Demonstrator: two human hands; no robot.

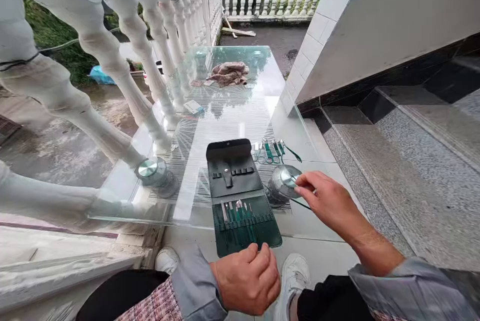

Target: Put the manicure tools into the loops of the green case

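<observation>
A dark green manicure case (pixel 247 188) lies unfolded at the near side of the glass table, its lower flap reaching past the edge. Several slim metal tools (pixel 237 211) stand in its lower loops; the upper loops hold nothing. My left hand (pixel 249 278) is closed, its curled fingers at the case's bottom edge; whether they grip it is hidden. To the right, my right hand (pixel 328 203) pinches a thin, silvery tool above a round metal table fitting (pixel 289 177). Its kind is too small to tell. Beyond that hand lie several nail clippers (pixel 272 150) and green-handled tools.
The glass tabletop (pixel 225 121) bears a crumpled brown cloth (pixel 229 74) at the far end and a small packet (pixel 193 107) at left. A white balustrade (pixel 123 76) runs along the left; stone steps (pixel 393 161) rise on the right.
</observation>
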